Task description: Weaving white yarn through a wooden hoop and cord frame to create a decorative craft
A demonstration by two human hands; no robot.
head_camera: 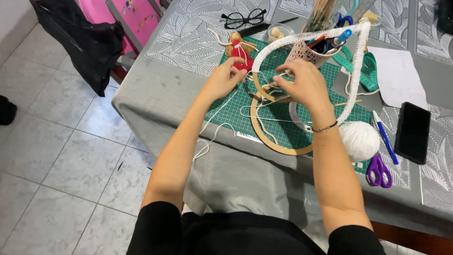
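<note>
Hands point(269, 80) work over the mat point(236, 106): your left point(225, 78) pinches cord point(214, 115), your right point(304, 85) grips the hoop point(264, 97).

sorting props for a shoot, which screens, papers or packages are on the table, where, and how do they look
Phone: right side of the table, flat black rectangle, screen dark.
Paper sheet: behind the phone, white, no print readable.
Small clear container: far side near the glasses, round, pale items inside.

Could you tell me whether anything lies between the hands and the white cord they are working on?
Nothing visible does: the left hand and right hand already touch the thin white cord at the cord-wrapped hoop.
</note>
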